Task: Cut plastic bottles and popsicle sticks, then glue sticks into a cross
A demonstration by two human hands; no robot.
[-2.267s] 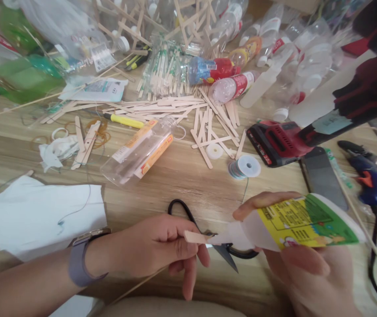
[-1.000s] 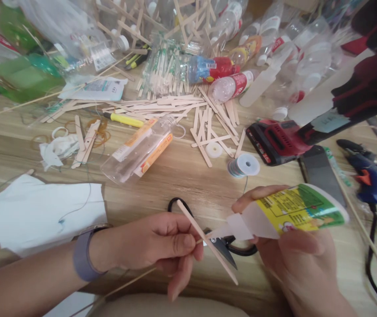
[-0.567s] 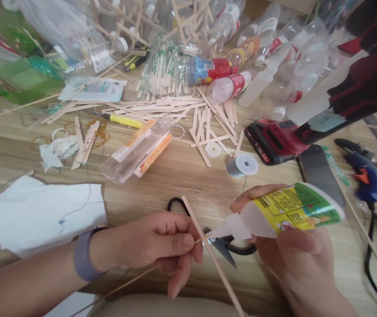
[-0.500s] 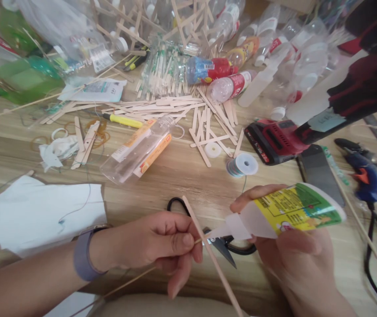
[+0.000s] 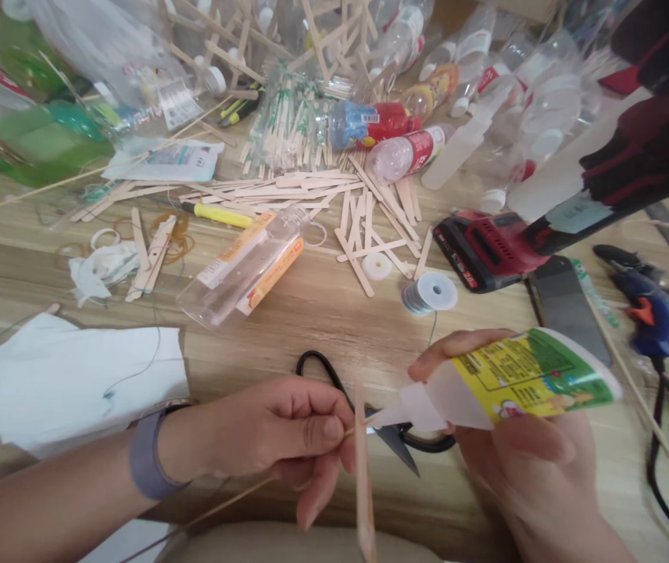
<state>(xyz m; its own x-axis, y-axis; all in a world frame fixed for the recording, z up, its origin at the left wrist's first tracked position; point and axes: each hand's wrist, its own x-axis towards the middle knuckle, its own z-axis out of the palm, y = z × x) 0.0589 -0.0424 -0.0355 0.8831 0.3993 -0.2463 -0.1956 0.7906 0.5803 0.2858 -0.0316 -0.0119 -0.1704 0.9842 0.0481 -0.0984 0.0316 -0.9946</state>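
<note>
My left hand (image 5: pixel 305 438), with a purple band on its wrist, pinches a thin wooden rod (image 5: pixel 241 494). A flat wooden stick (image 5: pixel 363 485) sits across the rod's end, just beyond my fingertips. My right hand (image 5: pixel 522 453) is wrapped round a glue bottle (image 5: pixel 537 375) with a yellow and green label. The bottle's nozzle points left, and its tip is at the joint of rod and stick. Black-handled scissors (image 5: pixel 396 446) lie on the table beneath, partly hidden by my left hand and the stick.
Beyond my hands lie a clear bottle (image 5: pixel 246 266), a wire spool (image 5: pixel 431 293) and loose wooden sticks (image 5: pixel 311 184). A red and black drill (image 5: pixel 487 250) and a blue glue gun (image 5: pixel 656 313) are at the right. White paper (image 5: pixel 76 375) lies at the left.
The flat stick has swung from a slant to nearly straight up and down in view, its near end moving left. The glue bottle has shifted slightly to the right.
</note>
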